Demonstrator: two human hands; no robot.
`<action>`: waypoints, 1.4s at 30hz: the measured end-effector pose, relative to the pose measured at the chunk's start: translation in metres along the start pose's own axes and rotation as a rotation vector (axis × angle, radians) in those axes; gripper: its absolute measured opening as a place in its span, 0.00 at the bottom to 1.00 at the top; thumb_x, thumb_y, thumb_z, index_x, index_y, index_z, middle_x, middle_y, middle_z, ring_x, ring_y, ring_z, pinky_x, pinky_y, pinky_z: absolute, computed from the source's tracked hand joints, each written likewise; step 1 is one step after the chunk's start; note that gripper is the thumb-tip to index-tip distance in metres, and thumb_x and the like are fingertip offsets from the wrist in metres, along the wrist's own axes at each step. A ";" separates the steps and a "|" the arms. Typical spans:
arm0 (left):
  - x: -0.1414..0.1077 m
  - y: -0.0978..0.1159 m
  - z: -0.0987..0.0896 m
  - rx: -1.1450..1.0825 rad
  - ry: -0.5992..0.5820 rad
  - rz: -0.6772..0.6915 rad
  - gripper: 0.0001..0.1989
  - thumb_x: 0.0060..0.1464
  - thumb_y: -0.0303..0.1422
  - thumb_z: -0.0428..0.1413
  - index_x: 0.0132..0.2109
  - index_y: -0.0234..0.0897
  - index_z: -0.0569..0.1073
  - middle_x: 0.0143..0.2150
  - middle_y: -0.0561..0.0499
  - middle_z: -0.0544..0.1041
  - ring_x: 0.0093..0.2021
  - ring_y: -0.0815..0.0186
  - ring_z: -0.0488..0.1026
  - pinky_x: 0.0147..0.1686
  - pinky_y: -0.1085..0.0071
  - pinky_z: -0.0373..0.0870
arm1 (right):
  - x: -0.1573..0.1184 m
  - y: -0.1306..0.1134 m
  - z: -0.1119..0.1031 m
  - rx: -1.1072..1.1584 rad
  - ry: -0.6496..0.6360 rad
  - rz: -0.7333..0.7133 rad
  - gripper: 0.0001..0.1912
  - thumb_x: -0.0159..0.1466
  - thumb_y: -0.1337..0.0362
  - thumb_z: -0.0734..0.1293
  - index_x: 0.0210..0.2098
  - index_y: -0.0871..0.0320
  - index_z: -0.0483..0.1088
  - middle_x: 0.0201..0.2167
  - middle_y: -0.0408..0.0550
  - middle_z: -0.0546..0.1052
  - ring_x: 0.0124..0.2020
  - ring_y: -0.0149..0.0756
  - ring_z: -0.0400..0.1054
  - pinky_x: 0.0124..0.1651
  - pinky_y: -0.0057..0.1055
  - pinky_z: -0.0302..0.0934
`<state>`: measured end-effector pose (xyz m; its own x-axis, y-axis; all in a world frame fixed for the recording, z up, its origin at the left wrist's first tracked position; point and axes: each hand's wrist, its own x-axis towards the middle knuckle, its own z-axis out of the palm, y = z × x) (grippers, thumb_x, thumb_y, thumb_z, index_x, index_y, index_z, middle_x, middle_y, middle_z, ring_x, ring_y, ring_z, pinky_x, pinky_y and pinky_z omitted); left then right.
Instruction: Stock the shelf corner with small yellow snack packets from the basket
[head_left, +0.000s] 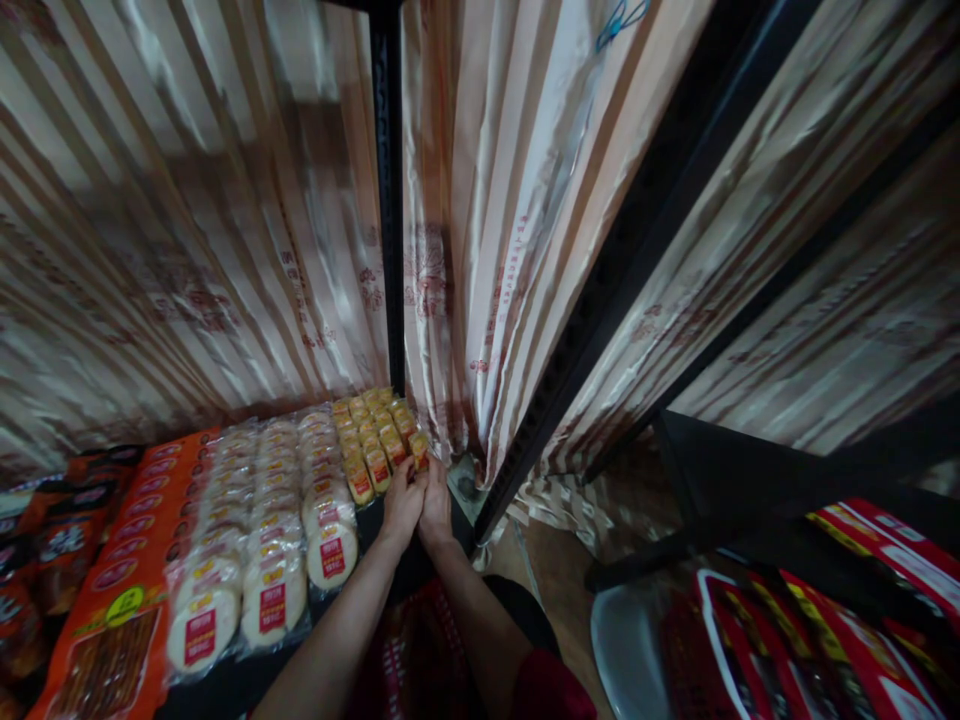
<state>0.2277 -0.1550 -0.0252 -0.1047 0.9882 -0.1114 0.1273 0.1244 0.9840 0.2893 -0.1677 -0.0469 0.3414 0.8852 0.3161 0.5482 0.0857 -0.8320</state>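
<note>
My left hand (403, 503) and my right hand (435, 506) are together at the shelf's right end, fingers closed around the lower part of a small yellow packaged cake (418, 446). My fingers partly hide that packet. Just left of it stand rows of matching small yellow packets (377, 455) with red labels. Beyond those, rows of round flat breads in clear wrappers (330, 556), also with red labels, overlap one another on the black shelf (236, 695).
Orange snack packs (112, 610) and darker bags (67, 540) lie at the left. Black shelf posts (386, 200) rise before the pleated curtain (495, 250). At right are red packages (832, 640), a pale rounded object (628, 650) and another black shelf (720, 470).
</note>
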 end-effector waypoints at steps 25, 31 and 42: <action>-0.007 -0.002 0.002 0.165 0.009 0.147 0.23 0.46 0.27 0.50 0.52 0.33 0.70 0.59 0.41 0.67 0.60 0.59 0.61 0.61 0.61 0.53 | 0.001 0.016 0.006 -0.041 -0.069 -0.054 0.31 0.56 0.76 0.54 0.58 0.54 0.60 0.57 0.55 0.62 0.49 0.35 0.67 0.52 0.34 0.63; -0.010 -0.001 0.002 0.224 -0.018 0.198 0.24 0.45 0.27 0.49 0.52 0.34 0.70 0.60 0.42 0.65 0.61 0.60 0.59 0.63 0.64 0.50 | 0.002 0.022 0.007 -0.029 -0.070 -0.040 0.29 0.57 0.75 0.53 0.57 0.54 0.60 0.55 0.53 0.64 0.51 0.35 0.66 0.52 0.32 0.64; -0.032 0.042 0.017 0.501 0.030 0.201 0.24 0.51 0.25 0.43 0.54 0.39 0.68 0.57 0.46 0.69 0.61 0.59 0.59 0.61 0.64 0.54 | 0.004 0.023 0.010 0.068 -0.142 0.016 0.27 0.58 0.73 0.53 0.55 0.53 0.62 0.52 0.48 0.67 0.47 0.31 0.66 0.51 0.29 0.62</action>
<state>0.2531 -0.1798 0.0170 -0.0568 0.9949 0.0838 0.6018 -0.0328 0.7980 0.2959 -0.1580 -0.0695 0.2352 0.9420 0.2392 0.4889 0.0980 -0.8668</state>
